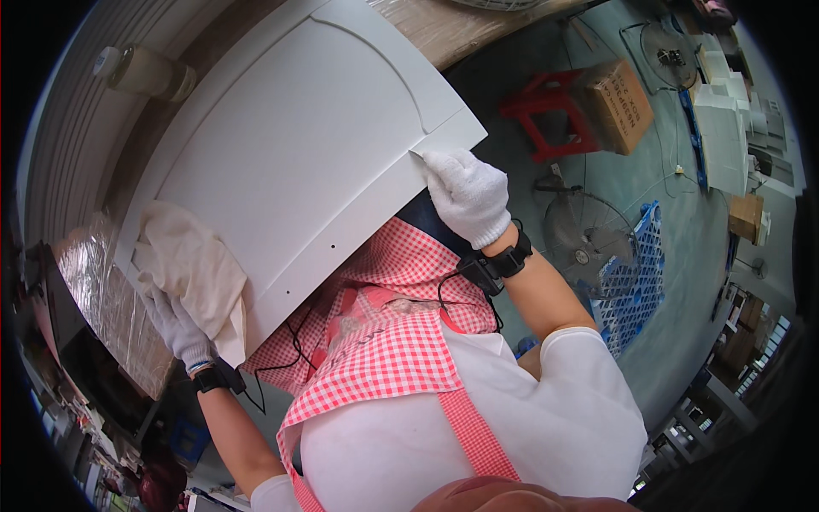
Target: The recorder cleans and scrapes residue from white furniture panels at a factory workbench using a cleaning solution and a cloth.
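A white door-like panel (281,128) with a curved groove and two small holes along its near edge lies before me. My right hand (467,194), in a white knit glove, is closed at the panel's near right edge. A thin, dark, pointed tip (415,154) sticks out from its fingers against that edge; the rest of this blade-like piece is hidden in the hand. At the panel's left end, my gloved left hand (177,328) grips a crumpled cream cloth (192,264), which is draped over the panel's corner. Part of its fingers is hidden by the cloth.
A clear bottle with a white cap (149,72) lies beyond the panel. The work table (115,307) has plastic film over it. On the floor to the right are a red stool (554,111) with a cardboard box (612,107), a fan (589,239) and a blue plastic pallet (636,282).
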`<action>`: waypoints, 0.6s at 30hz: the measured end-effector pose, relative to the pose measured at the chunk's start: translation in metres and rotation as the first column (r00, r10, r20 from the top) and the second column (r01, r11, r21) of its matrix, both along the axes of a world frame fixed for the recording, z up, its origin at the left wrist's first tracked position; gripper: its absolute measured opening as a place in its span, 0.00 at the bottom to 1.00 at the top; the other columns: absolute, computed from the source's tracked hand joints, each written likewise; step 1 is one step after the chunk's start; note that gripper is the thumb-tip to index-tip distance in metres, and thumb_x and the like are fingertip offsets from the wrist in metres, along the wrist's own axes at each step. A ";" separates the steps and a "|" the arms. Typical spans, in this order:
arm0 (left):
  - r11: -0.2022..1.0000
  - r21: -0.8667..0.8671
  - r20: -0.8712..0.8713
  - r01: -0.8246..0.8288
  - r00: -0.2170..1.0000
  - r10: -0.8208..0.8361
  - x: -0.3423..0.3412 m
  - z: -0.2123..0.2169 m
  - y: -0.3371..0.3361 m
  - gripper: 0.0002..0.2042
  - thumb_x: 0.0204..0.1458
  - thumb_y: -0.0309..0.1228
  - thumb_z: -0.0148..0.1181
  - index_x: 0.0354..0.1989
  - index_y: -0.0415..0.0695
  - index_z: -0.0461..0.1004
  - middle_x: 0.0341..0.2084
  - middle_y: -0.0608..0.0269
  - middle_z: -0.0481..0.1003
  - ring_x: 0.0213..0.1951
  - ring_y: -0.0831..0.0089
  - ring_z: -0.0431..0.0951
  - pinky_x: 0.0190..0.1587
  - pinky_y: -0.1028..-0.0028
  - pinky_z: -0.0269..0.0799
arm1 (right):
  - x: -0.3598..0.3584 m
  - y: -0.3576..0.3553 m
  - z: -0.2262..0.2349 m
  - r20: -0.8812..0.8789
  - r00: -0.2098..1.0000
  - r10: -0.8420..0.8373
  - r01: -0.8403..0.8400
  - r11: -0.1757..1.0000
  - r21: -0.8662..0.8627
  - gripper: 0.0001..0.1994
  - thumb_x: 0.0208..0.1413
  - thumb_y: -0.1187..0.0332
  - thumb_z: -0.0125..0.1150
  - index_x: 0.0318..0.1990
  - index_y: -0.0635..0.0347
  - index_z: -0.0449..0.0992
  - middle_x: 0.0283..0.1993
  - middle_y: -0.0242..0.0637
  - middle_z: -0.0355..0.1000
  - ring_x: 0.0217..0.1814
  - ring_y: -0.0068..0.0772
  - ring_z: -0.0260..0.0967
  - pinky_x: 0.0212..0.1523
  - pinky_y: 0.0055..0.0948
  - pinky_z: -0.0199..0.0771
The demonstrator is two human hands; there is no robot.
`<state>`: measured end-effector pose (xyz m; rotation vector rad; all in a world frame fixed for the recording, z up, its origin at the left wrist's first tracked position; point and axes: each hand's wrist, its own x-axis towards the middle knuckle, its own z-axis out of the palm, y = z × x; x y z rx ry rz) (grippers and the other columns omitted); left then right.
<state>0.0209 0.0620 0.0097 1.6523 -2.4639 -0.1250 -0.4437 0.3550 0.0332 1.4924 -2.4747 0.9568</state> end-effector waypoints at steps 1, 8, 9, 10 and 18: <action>1.000 -0.004 -0.003 -0.001 1.000 0.001 0.001 0.001 0.001 0.26 0.68 0.39 0.46 0.73 0.44 0.60 0.73 0.44 0.54 0.75 0.52 0.50 0.75 0.61 0.45 | -0.010 0.001 -0.005 -0.014 0.990 -0.140 0.139 0.989 -0.049 0.07 0.53 0.69 0.66 0.40 0.49 0.81 0.34 0.37 0.76 0.31 0.44 0.77 0.32 0.36 0.78; 1.000 0.012 -0.029 0.010 1.000 -0.010 -0.011 0.004 0.002 0.25 0.69 0.38 0.46 0.72 0.41 0.61 0.74 0.44 0.52 0.75 0.54 0.51 0.75 0.62 0.46 | -0.078 0.005 0.002 -0.125 0.906 -0.403 0.372 0.903 -0.217 0.07 0.55 0.70 0.67 0.42 0.52 0.82 0.33 0.38 0.76 0.35 0.42 0.77 0.35 0.36 0.78; 1.000 0.026 -0.023 -0.007 1.000 0.008 -0.017 0.004 0.004 0.25 0.69 0.39 0.46 0.72 0.42 0.61 0.74 0.44 0.52 0.75 0.53 0.50 0.75 0.62 0.46 | -0.067 -0.003 0.004 -0.133 0.924 -0.358 0.333 0.926 -0.178 0.08 0.54 0.69 0.67 0.42 0.51 0.82 0.32 0.37 0.76 0.33 0.42 0.76 0.33 0.38 0.77; 0.999 0.039 -0.019 -0.023 1.000 0.024 -0.026 0.007 0.007 0.26 0.69 0.39 0.46 0.72 0.43 0.61 0.74 0.44 0.52 0.75 0.53 0.49 0.75 0.62 0.45 | -0.061 -0.008 0.002 -0.199 0.926 -0.321 0.308 0.947 -0.092 0.10 0.53 0.69 0.66 0.43 0.50 0.82 0.31 0.36 0.75 0.32 0.42 0.75 0.32 0.39 0.75; 1.000 0.023 -0.043 0.015 0.999 -0.014 -0.041 0.009 0.010 0.27 0.66 0.41 0.50 0.71 0.42 0.63 0.72 0.37 0.53 0.73 0.45 0.52 0.73 0.57 0.47 | 0.021 -0.028 0.029 0.078 0.980 0.185 -0.182 0.982 -0.050 0.11 0.49 0.74 0.65 0.42 0.52 0.82 0.28 0.37 0.75 0.28 0.43 0.75 0.28 0.35 0.75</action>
